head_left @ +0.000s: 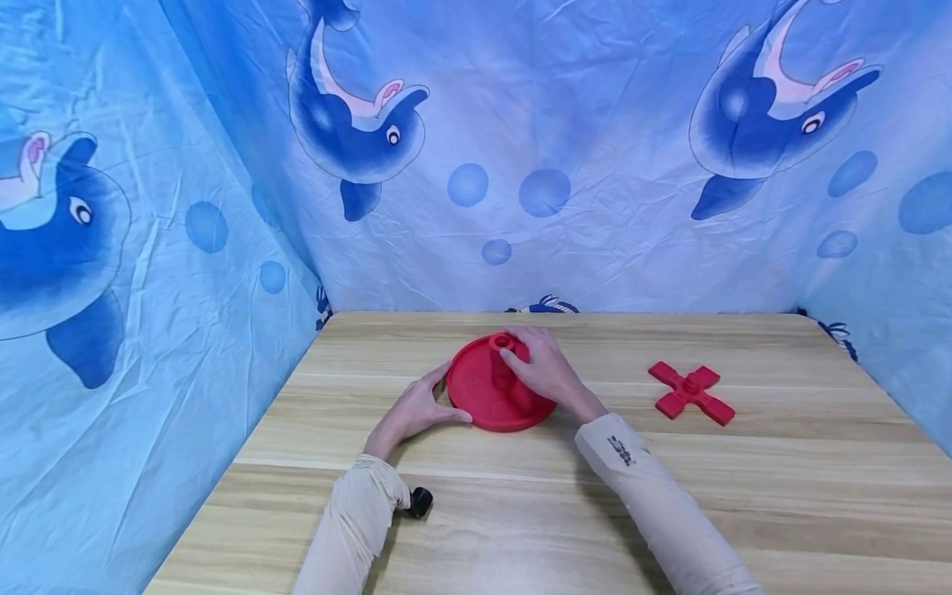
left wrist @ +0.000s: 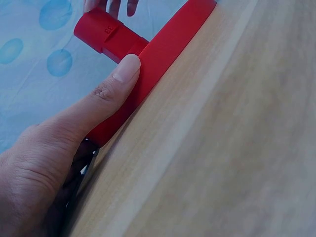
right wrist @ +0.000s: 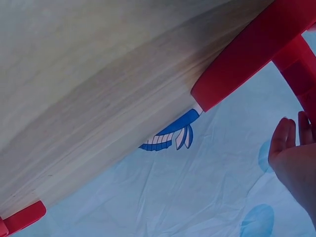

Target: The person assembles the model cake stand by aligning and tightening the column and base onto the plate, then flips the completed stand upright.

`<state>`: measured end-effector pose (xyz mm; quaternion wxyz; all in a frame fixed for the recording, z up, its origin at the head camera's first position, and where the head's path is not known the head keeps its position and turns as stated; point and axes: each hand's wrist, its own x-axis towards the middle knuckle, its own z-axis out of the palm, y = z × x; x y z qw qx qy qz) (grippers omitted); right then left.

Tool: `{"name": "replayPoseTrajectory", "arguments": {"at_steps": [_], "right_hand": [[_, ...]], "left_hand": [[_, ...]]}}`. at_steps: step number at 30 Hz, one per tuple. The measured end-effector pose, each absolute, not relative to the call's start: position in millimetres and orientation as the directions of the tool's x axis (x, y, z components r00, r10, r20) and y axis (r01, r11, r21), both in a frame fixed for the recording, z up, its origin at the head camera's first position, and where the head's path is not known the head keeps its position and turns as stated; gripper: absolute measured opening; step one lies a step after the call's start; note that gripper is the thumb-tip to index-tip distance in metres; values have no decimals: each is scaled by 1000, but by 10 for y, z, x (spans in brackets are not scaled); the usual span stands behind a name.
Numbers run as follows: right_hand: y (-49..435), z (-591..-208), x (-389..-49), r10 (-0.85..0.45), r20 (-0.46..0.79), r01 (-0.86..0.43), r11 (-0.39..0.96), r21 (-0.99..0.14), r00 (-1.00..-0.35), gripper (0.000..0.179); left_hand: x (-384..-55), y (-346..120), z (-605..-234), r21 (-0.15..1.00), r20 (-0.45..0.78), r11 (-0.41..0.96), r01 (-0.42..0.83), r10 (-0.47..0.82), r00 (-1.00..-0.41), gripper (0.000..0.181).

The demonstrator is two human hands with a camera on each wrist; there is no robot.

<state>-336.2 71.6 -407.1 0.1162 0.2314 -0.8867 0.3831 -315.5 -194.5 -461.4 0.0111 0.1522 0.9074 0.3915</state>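
Observation:
A red round base (head_left: 476, 395) with a raised rim lies flat on the wooden table. From its middle rises a red hollow post (head_left: 502, 364), upright, with an open top; the left wrist view shows the number 33 on the post (left wrist: 109, 34). My left hand (head_left: 416, 409) holds the base's left edge, thumb against the near side of the rim; its other fingers are mostly hidden. My right hand (head_left: 545, 370) grips the post near its top, thumb in front and fingers behind. In the right wrist view those fingers (right wrist: 282, 136) are partly cut off.
To the right on the table (head_left: 788, 463) lies a red cross-shaped piece (head_left: 692, 393) with a raised hub. A black cylindrical object (head_left: 420, 502) sits by my left sleeve. Blue dolphin-print cloth (head_left: 595, 256) hangs behind the table and at both sides.

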Motion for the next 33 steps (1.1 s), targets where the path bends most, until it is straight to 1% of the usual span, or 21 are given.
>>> {"name": "replayPoseTrajectory", "arguments": {"at_steps": [3, 9, 16, 23, 33], "right_hand": [[704, -4077, -3361, -320, 383, -498, 600, -626, -867, 52], [688, -4062, -3355, -296, 375, -476, 612, -632, -879, 56], [691, -4032, -3366, -335, 374, -502, 598, -625, -865, 52], [670, -4023, -3354, -309, 348, -465, 611, -641, -885, 55], [678, -4015, -3356, -338, 350, -487, 600, -635, -874, 52]], "left_hand": [[-3153, -1947, -4614, 714, 98, 647, 266, 283, -954, 112], [-3155, -1951, -4612, 716, 93, 647, 262, 283, -954, 112], [-3163, -1957, -4607, 715, 90, 650, 257, 279, -956, 114], [-3163, -1957, -4607, 712, 92, 652, 263, 285, -954, 114], [-3146, -1953, -4579, 708, 94, 655, 264, 282, -955, 113]]}}
